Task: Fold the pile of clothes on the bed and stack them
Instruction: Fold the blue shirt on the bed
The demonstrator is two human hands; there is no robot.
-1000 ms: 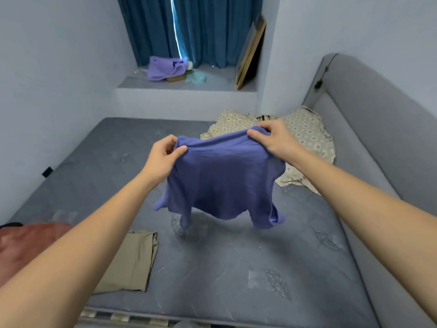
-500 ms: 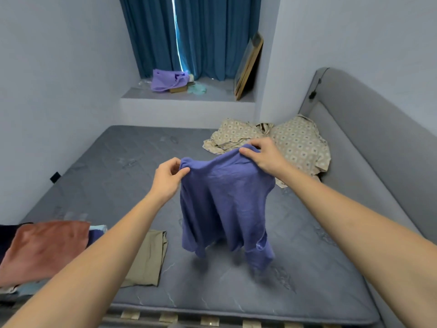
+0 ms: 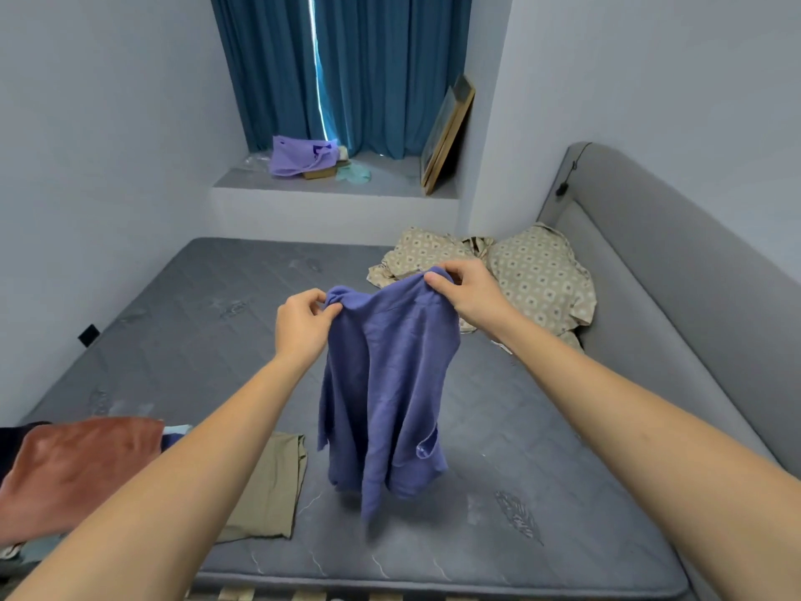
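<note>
The purple shirt (image 3: 385,383) hung limp and creased above the bed (image 3: 208,323), its top edge pinched by left hand (image 3: 303,325) and right hand (image 3: 470,292).

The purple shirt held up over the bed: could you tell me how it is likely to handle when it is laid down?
Probably floppy: the purple shirt hangs in loose folds from the left hand and right hand. Likely light, since pinches hold it. It may bunch on the mattress.

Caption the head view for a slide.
Both hands, left and right, hold a blue shirt up over the grey mattress.
</note>
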